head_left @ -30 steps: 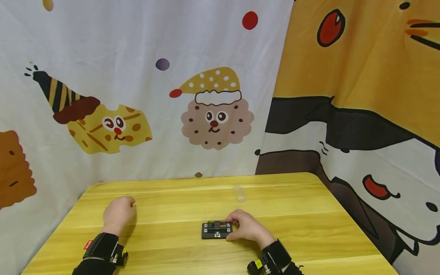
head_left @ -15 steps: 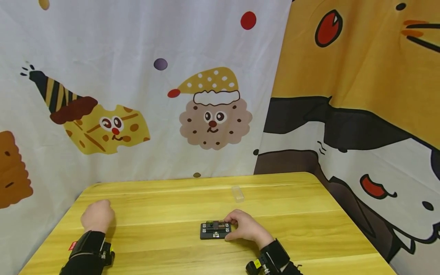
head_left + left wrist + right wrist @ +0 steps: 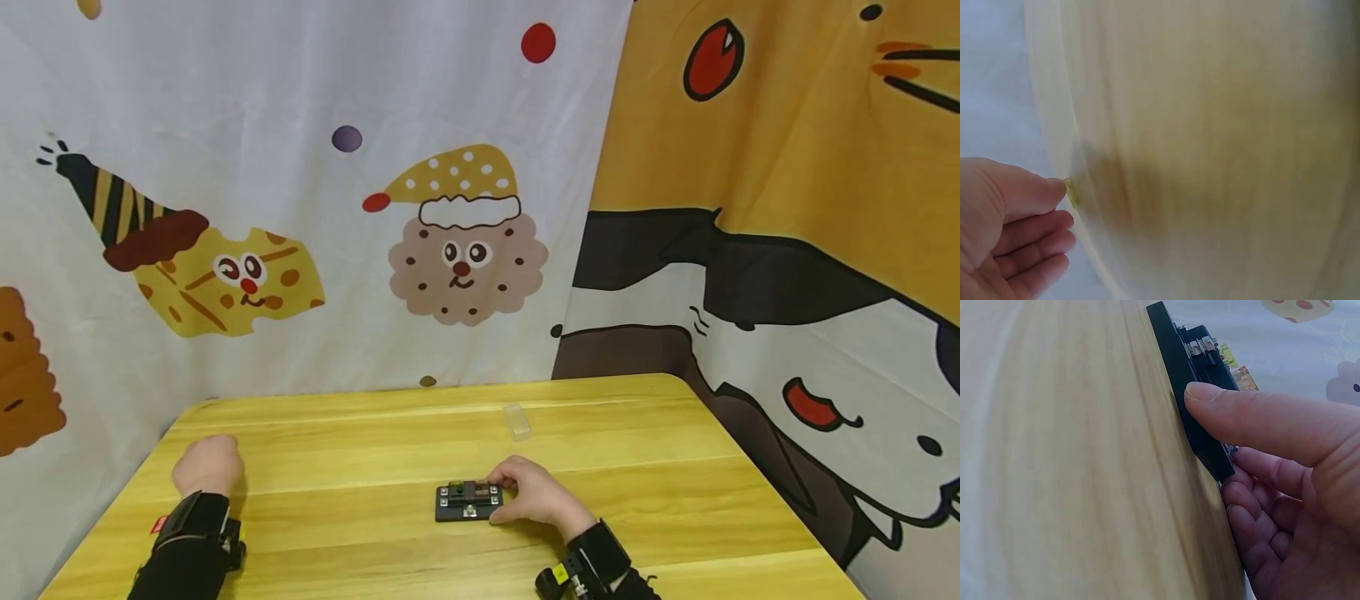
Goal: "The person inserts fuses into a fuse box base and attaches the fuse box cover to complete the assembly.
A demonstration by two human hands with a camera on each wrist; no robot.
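My right hand (image 3: 538, 500) grips the right end of a black fuse block (image 3: 468, 502) on the table, thumb at the near edge and fingers at the far side. Metal screw terminals show on the block, and in the right wrist view a yellow fuse (image 3: 1229, 355) and an orange fuse (image 3: 1245, 377) stand in it. Over at the table's left side is my left hand (image 3: 208, 467), back upward. A small translucent yellow blade fuse (image 3: 1072, 194) is pinched at its thumb and fingertips in the left wrist view, mostly covered by them.
A clear plastic cover (image 3: 517, 422) lies on the wooden table (image 3: 352, 467) beyond the fuse block. A printed cartoon curtain (image 3: 300, 125) hangs behind the table's far edge and along its right side.
My left hand, with the yellow blade fuse, has moved left, farther from the fuse block. My right hand keeps its grip on the block, which stays in place.
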